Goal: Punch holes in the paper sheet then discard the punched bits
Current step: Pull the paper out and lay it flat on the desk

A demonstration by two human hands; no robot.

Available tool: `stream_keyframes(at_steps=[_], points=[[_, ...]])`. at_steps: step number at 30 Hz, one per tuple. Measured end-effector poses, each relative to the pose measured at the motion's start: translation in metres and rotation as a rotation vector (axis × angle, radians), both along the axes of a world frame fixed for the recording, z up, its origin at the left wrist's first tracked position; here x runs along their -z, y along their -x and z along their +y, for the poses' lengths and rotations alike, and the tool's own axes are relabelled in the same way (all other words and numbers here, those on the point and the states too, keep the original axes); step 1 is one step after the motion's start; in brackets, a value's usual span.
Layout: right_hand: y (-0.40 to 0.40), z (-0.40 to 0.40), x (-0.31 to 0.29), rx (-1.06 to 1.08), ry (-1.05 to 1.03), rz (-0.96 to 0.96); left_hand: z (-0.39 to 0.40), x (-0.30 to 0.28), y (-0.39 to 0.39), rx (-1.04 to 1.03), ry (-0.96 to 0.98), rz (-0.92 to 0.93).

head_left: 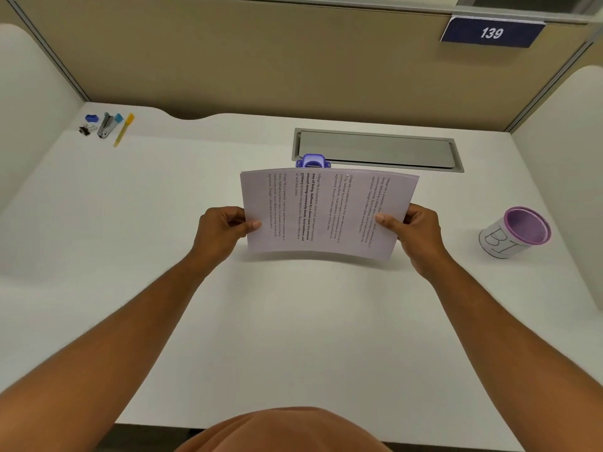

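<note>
I hold a printed paper sheet (326,213) above the middle of the white desk (293,337), turned sideways and bowed slightly. My left hand (222,231) pinches its left edge, thumb on top. My right hand (412,234) pinches its right edge the same way. A purple hole punch (312,160) stands on the desk just behind the sheet's far edge; its lower part is hidden by the paper. A purple mesh cup (515,231) wrapped in paper marked with letters stands to the right.
A grey cable tray lid (375,148) is set into the desk behind the punch. At the far left lie a blue sharpener (91,118), a binder clip (85,129), a stapler (106,124) and a yellow pen (123,130). Partition walls enclose the desk.
</note>
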State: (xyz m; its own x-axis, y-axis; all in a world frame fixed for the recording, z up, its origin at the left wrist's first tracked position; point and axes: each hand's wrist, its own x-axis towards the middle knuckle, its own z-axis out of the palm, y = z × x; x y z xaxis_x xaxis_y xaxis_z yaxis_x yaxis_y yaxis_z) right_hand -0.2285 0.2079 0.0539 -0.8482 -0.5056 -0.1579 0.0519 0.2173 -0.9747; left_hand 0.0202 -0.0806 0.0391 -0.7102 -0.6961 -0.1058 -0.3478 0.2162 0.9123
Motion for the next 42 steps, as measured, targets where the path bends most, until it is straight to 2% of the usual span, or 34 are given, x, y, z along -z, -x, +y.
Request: stream_keyframes(at_steps=[9,19,25,33,42], points=[[0.006,-0.003,-0.003,0.004,-0.025,0.026,-0.001,0.001,-0.008,0.017,-0.116,0.014],[0.009,-0.004,-0.017,-0.022,0.027,0.084,-0.005,-0.004,-0.005,-0.048,-0.010,0.092],[0.009,-0.001,-0.018,0.003,0.013,0.055,-0.004,-0.006,-0.004,-0.037,-0.034,0.086],[0.012,-0.024,-0.018,0.103,-0.158,0.118,-0.002,-0.007,-0.026,-0.045,-0.374,0.087],[-0.006,-0.110,-0.010,-0.024,-0.231,0.150,0.006,0.012,-0.098,-0.326,-0.626,0.133]])
